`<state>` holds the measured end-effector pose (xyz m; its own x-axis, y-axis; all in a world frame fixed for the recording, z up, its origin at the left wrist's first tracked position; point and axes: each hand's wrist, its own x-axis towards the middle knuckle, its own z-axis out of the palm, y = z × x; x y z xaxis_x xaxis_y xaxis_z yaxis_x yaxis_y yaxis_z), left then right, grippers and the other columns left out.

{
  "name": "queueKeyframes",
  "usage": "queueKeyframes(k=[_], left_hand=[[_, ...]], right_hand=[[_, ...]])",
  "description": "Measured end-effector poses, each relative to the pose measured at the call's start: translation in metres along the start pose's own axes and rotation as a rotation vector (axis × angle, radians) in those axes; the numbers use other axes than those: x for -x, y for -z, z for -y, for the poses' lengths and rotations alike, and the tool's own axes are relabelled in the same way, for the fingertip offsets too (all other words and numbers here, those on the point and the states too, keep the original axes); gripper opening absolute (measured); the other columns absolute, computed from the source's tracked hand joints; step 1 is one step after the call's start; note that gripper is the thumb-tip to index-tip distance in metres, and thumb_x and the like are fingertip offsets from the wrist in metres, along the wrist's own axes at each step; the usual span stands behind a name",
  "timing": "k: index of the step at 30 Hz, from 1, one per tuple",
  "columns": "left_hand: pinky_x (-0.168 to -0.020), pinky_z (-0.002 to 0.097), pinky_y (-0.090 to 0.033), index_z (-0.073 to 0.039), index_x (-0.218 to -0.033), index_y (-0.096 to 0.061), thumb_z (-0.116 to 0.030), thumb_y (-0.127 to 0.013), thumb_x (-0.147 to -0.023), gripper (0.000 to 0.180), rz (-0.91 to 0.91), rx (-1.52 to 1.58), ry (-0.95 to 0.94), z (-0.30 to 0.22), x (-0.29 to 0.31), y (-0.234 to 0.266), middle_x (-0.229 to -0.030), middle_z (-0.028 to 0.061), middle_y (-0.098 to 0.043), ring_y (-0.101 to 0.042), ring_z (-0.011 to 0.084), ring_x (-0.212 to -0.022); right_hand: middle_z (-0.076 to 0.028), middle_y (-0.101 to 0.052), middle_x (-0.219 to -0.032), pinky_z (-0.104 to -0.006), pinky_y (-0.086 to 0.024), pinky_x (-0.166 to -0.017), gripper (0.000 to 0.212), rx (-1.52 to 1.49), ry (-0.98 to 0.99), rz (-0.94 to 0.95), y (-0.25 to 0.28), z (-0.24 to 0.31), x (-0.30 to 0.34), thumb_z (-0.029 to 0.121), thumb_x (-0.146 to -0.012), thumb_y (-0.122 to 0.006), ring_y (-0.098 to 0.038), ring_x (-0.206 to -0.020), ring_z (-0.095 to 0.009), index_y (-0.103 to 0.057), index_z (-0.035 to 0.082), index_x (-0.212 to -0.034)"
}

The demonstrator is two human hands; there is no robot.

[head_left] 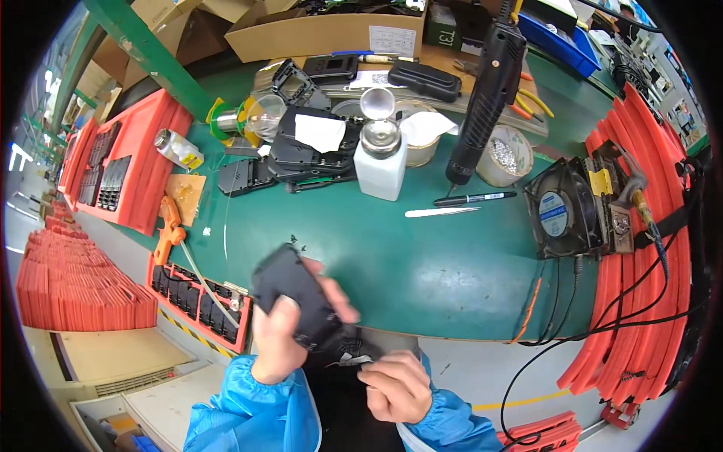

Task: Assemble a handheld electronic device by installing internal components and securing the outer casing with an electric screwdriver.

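With 12 at its far side, the workbench's green top (422, 279) carries an upright white dispenser bottle (379, 179) at 12 o'clock. A round tub (486, 170) of silvery bits sits at 2. Toward 3 lie a capped black marker (474, 199) and, just nearer, a white tweezer-shaped tool (442, 212); farther out stands a square cooling fan (553, 212). An orange cable (533, 301) crosses the edge at 4. Stacked black plastic housings (309, 162) occupy 11, a tan card (185, 200) 9, tiny black scraps (294, 239) 8 to 9.
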<state>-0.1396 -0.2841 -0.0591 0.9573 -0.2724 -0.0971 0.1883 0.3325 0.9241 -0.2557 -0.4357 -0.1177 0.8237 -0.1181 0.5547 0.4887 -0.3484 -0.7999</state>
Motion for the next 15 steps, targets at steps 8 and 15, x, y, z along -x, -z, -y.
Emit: queueKeyframes(k=[8,15], left_hand=[[-0.052,0.0324,-0.046,0.006,-0.146,-0.043,-0.088,-0.028,-0.093,0.109,-0.049,0.046,-0.068,-0.007,-0.016,0.019,-0.084,0.0081,-0.056,-0.052,0.0155,-0.057],[-0.053,0.0337,-0.047,0.006,-0.144,-0.045,-0.083,-0.024,-0.098,0.102,-0.029,0.125,-0.051,-0.008,-0.014,0.03,-0.086,0.0099,-0.059,-0.055,0.0175,-0.059]], right_hand=[[-0.021,-0.065,-0.131,-0.0517,-0.048,-0.104,0.04,0.441,-0.761,0.41,-0.044,-0.166,0.062,0.031,-0.105,-0.055,-0.062,-0.121,-0.04,-0.063,0.007,-0.136],[-0.018,-0.063,-0.136,-0.0488,-0.048,-0.105,0.042,0.325,-0.846,0.325,-0.037,-0.184,0.052,0.032,-0.105,-0.057,-0.06,-0.123,-0.037,-0.061,0.008,-0.139]])
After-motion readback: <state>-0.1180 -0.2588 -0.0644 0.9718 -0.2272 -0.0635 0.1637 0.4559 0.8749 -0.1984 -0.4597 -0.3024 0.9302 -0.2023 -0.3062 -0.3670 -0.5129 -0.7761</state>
